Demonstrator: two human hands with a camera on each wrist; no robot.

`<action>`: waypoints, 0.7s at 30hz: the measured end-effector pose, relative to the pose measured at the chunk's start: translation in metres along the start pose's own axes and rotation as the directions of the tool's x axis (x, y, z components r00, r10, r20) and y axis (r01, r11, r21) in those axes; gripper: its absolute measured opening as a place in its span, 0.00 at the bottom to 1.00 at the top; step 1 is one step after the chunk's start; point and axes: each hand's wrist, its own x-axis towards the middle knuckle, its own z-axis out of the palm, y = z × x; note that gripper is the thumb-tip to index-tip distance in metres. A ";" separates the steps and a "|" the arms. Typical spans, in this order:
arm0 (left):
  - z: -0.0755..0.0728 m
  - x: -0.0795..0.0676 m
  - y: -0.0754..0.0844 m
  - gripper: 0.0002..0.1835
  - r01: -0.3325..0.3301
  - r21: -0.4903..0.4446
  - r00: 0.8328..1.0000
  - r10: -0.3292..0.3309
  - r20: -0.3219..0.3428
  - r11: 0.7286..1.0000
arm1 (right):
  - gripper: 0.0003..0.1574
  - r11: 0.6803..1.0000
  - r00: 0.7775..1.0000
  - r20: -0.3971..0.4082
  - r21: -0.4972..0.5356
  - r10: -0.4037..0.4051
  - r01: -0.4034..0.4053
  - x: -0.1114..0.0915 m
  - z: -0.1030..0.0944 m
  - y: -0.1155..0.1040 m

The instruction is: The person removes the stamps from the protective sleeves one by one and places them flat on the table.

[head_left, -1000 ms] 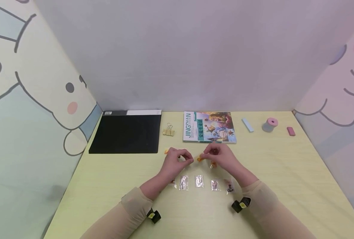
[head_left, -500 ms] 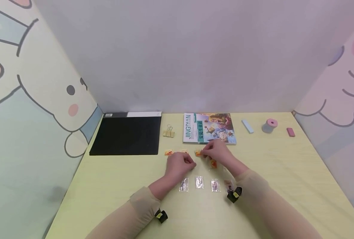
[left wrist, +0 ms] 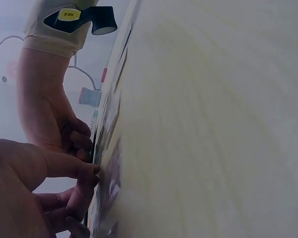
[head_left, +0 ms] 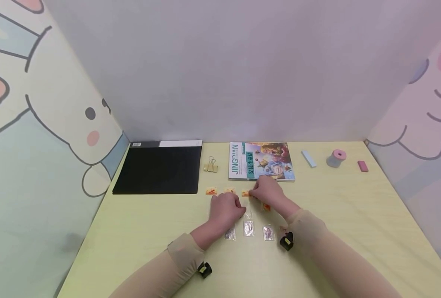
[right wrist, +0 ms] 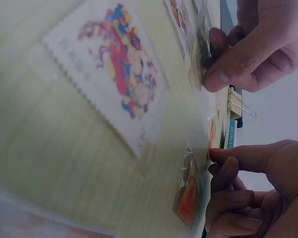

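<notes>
We see an orange packet at the fingertips of the right hand; it lies just to the left of that grip, on the pale surface and below the near edge of the book. The right grip looks closed on the packet's right-hand edge, thumb and forefinger together; we judge that any small correction falls to this hand, the nearer of the two.

As far as we can tell through the slant of the head view, the packet's long axis runs left to right; it carries on the line of the far-left packet and the middle packet, so the relation that matters seems to be its place at the right end of that row.

The left hand sits lower and to the left, nearer the wearer; its thumb and forefinger come together beside a clear sleeve, but we cannot tell whether that grip pinches the sleeve or only touches it. The sleeve lies between the orange packet and a silvery packet; the left hand is nearer to it, so we would leave it to that side.
</notes>
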 end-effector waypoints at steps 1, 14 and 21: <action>0.000 0.000 0.000 0.14 -0.002 0.008 1.000 0.002 0.003 1.000 | 0.14 1.000 1.000 -0.004 -0.011 -0.003 0.003 0.000 0.000 -0.001; 0.001 0.004 0.001 0.12 -0.047 -0.004 0.998 0.047 -0.030 0.999 | 0.14 0.998 0.998 -0.027 0.012 -0.055 0.055 -0.003 -0.012 0.004; 0.007 0.011 0.009 0.11 -0.156 0.003 0.987 0.156 -0.028 0.988 | 0.09 0.978 0.978 -0.001 -0.019 -0.207 0.207 -0.016 -0.021 0.019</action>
